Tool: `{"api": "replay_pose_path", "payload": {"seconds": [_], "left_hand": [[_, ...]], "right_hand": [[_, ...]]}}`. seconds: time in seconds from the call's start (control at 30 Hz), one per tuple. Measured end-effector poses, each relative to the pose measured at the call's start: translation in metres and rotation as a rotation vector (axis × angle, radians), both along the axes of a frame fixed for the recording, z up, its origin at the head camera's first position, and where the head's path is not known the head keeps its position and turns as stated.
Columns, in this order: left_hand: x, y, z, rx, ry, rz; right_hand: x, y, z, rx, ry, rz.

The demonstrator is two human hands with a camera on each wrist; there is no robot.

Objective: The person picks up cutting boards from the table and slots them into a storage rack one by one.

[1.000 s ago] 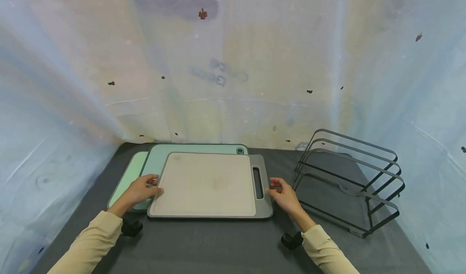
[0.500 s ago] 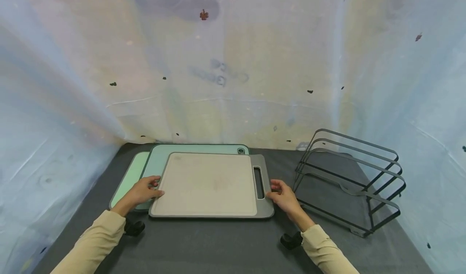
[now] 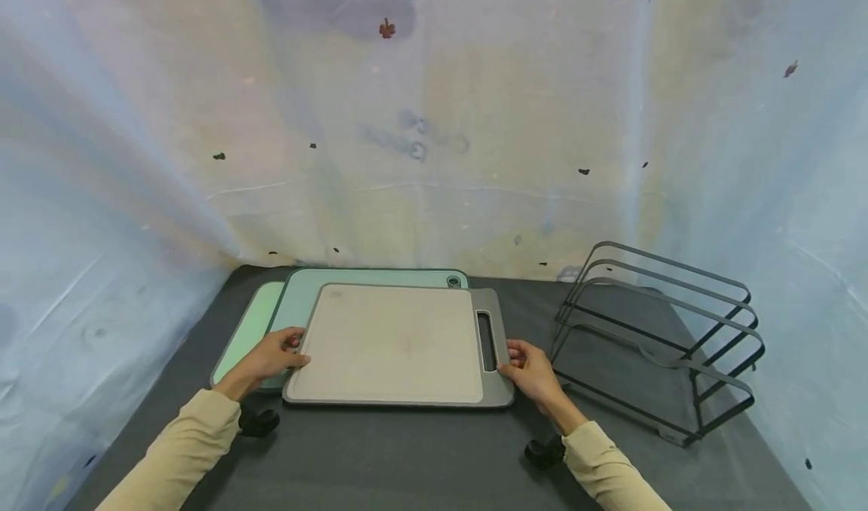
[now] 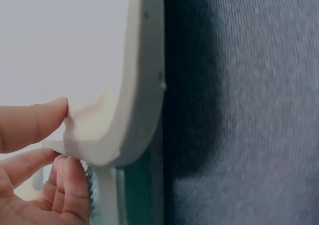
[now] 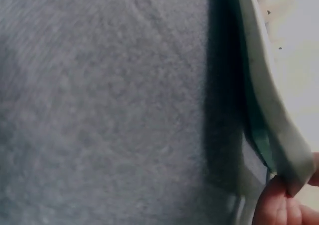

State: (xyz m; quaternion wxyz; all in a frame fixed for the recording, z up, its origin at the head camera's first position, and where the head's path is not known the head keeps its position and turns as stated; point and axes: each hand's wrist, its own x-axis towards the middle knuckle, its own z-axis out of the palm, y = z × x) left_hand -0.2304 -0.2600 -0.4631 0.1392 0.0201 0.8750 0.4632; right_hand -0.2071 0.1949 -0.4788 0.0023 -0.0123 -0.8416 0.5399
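A grey-rimmed cutting board [image 3: 393, 345] with a pale cream face lies on top of a stack in the head view, its handle slot on the right. My left hand [image 3: 267, 356] pinches its left edge. The left wrist view has the thumb [image 4: 35, 122] on the face and the index finger [image 4: 30, 166] beneath the rim. At the handle end, my right hand [image 3: 532, 375] pinches the board's right edge. Under it lie a teal cutting board [image 3: 380, 276] and a light green cutting board [image 3: 254, 330], both partly covered.
A black wire rack [image 3: 627, 405] with several curved bars stands right of the boards. Dark grey cloth [image 3: 407, 458] covers the table. A pale patterned curtain [image 3: 434, 119] hangs behind and along both sides.
The right hand's fingers have closed in on the board's right edge, and the left hand stays at its edge. The whole view has shifted slightly; the boards look unmoved on the table.
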Motion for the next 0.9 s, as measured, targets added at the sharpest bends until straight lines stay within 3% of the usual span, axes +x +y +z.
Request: {"api": "replay_pose_path", "payload": {"seconds": [0.23, 0.6, 0.9], "left_hand": [[-0.002, 0.001, -0.002, 0.028, -0.025, 0.036], [-0.003, 0.006, -0.003, 0.054, -0.018, 0.086], [-0.004, 0.008, -0.001, 0.193, -0.062, 0.125]], "right_hand": [[-0.002, 0.002, -0.004, -0.084, 0.012, 0.023], [0.001, 0.002, -0.008, -0.119, 0.039, 0.015], [0.002, 0.002, -0.012, -0.171, 0.053, 0.011]]}}
